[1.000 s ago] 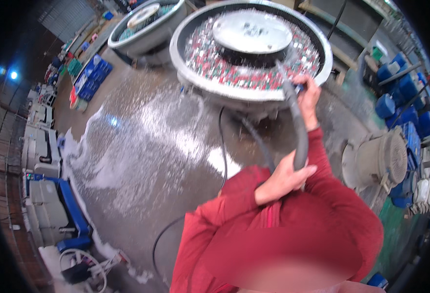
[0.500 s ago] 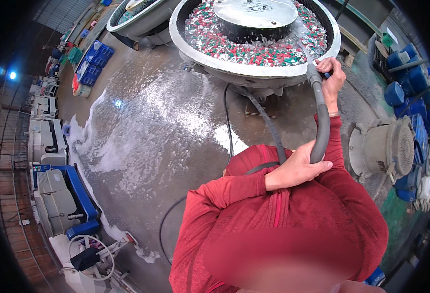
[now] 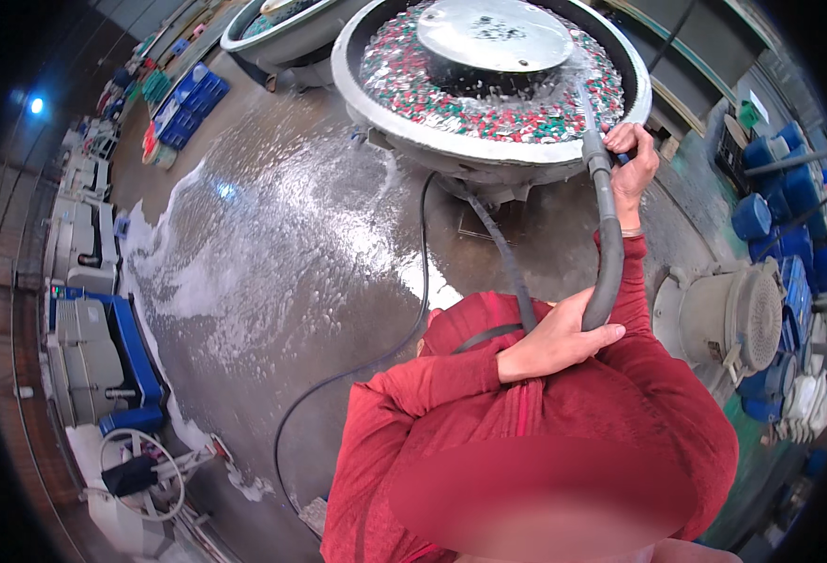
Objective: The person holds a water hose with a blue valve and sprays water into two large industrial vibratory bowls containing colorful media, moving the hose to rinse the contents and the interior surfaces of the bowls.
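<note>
A thick grey hose runs up from my chest to the rim of a round tub. My left hand is closed round the hose at its bend, thumb laid across the front. At the far end, my right hand has its fingers curled at the side of the hose nozzle, by a small blue part mostly hidden under them. From the nozzle a stream of water shoots into the tub. Many small red, green, white and clear pieces fill the tub round a metal-topped centre.
A second tub stands at the back left. The floor is wet and foamy, with a black cable across it. A grey machine drum and blue barrels stand right; machines and a handwheel stand left.
The view has turned and shifted slightly, so the surroundings sit differently in it. Both hands keep their places on the hose and nozzle, and water still flows into the tub.
</note>
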Demonstrator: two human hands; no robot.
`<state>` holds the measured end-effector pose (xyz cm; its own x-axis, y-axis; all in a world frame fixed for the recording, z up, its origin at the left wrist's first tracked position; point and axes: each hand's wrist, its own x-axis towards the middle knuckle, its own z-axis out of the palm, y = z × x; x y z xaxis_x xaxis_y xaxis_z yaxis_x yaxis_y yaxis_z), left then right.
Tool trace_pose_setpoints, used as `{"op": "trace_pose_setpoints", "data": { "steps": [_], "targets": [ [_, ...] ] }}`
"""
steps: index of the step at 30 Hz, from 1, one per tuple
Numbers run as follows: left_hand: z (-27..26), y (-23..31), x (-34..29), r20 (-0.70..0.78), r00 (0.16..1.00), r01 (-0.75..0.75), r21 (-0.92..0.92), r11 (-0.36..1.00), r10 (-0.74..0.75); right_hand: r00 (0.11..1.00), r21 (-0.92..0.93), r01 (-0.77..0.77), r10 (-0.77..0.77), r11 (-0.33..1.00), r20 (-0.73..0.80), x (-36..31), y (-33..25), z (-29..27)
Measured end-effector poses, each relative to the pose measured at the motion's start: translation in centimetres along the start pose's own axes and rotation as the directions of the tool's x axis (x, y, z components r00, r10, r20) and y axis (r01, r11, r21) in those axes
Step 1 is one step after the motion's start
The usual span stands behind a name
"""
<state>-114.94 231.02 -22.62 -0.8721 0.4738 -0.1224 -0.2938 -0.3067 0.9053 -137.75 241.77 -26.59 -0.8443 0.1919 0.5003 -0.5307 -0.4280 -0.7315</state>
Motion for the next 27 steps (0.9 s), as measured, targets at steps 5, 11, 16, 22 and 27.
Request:
{"op": "trace_pose_setpoints", "data": {
  "steps": [5, 11, 16, 22, 27],
  "targets": [
    [0.8, -1.2, 0.8, -0.121, 0.991, -0.085, -0.199, 0.976, 0.062, 0.981, 0.028, -0.154, 0.149, 0.988, 0.126, -0.8, 4.2, 0.2],
    [1.2, -2.5, 0.3, -0.274, 0.957, -0.168, -0.255, 0.952, 0.096, 0.938, 0.132, -0.331, 0.310, 0.934, 0.152, -3.4, 6.4, 3.0],
    [1.5, -2.5, -0.6, -0.366, 0.925, -0.187, -0.200, 0.962, 0.104, 0.929, 0.202, -0.340, 0.295, 0.918, 0.223, -4.1, 6.5, 5.5],
    [0.6, -2.2, -1.1, -0.396, 0.905, -0.260, -0.224, 0.939, 0.156, 0.942, 0.131, -0.235, 0.192, 0.963, 0.277, -4.1, 6.4, 7.7],
    [-1.5, -1.8, -2.0, -0.424, 0.873, -0.343, -0.183, 0.921, 0.241, 0.880, -0.055, -0.317, 0.315, 0.947, 0.356, -3.8, 5.3, 11.1]
  ]
}}
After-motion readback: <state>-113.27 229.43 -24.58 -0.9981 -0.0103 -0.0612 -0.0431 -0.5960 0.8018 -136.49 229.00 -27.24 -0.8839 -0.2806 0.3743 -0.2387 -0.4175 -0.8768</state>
